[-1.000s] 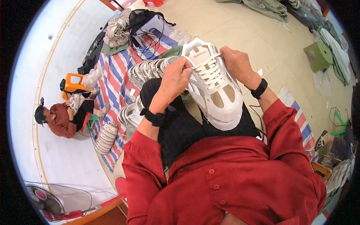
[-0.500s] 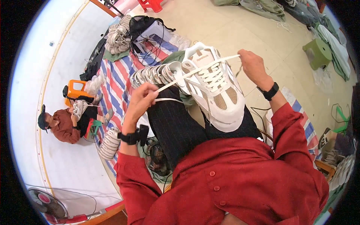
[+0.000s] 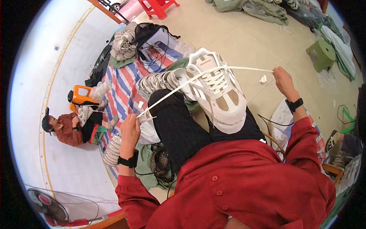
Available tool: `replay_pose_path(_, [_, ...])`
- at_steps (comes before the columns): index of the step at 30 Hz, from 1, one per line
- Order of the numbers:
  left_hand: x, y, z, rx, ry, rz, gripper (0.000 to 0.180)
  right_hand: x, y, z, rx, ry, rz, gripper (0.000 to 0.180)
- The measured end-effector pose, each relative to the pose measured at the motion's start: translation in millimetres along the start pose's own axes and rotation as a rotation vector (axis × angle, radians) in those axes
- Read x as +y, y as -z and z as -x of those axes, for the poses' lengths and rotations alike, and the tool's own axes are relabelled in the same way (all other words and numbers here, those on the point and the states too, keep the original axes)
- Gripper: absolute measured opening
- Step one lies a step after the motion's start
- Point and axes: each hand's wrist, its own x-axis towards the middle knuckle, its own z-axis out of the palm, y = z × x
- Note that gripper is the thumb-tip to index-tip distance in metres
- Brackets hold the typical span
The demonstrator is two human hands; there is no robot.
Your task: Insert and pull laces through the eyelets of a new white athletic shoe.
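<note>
A white and tan sneaker (image 3: 223, 103) rests on my lap with its toe toward me, its lower eyelets laced in a criss-cross. A flat cream shoelace (image 3: 173, 91) stretches across its upper part to both sides. My left hand (image 3: 130, 129) is closed on the lace's left end, beside my left knee. Out over the floor to the right, my right hand (image 3: 284, 81) pinches the other end. Behind my left knee lies a row of nested shoe uppers (image 3: 158, 82).
A striped tarp (image 3: 124, 82) covers floor at the left, with bundled uppers (image 3: 124, 45) on it. A co-worker (image 3: 68, 128) sits at far left near an orange container (image 3: 81, 94). A green stool (image 3: 322, 55) and a red stool (image 3: 158, 7) stand farther off; a fan (image 3: 47, 206) is lower left.
My hands have moved apart, the left one down and outward, the right one out to the right and slightly lower. More lace now spans between them.
</note>
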Motion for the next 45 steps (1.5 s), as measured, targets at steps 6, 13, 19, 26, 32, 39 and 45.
replay_pose_path(6, [-26,3,28,-0.134,0.046,-0.256,0.010,27,4,29,-0.024,-0.114,0.019,0.012])
replay_pose_path(13, [-40,-10,56,-0.295,0.108,-0.418,0.021,44,2,61,-0.022,-0.098,0.118,0.013])
replay_pose_path(19, [-50,-18,74,-0.335,0.148,-0.401,0.017,55,-14,86,-0.037,-0.125,0.113,0.017])
replay_pose_path(26, [-62,-32,88,-0.310,0.244,-0.252,0.014,55,-16,104,-0.085,-0.209,0.041,0.016])
replay_pose_path(32, [-72,-45,100,-0.321,0.302,-0.206,0.014,57,-21,117,-0.058,-0.265,0.034,0.013])
replay_pose_path(39, [-85,-61,112,-0.246,0.291,-0.161,0.014,57,-25,127,-0.057,-0.302,0.101,0.009])
replay_pose_path(45, [-86,-69,120,-0.252,0.310,-0.147,0.013,58,-34,145,-0.070,-0.323,0.143,0.008])
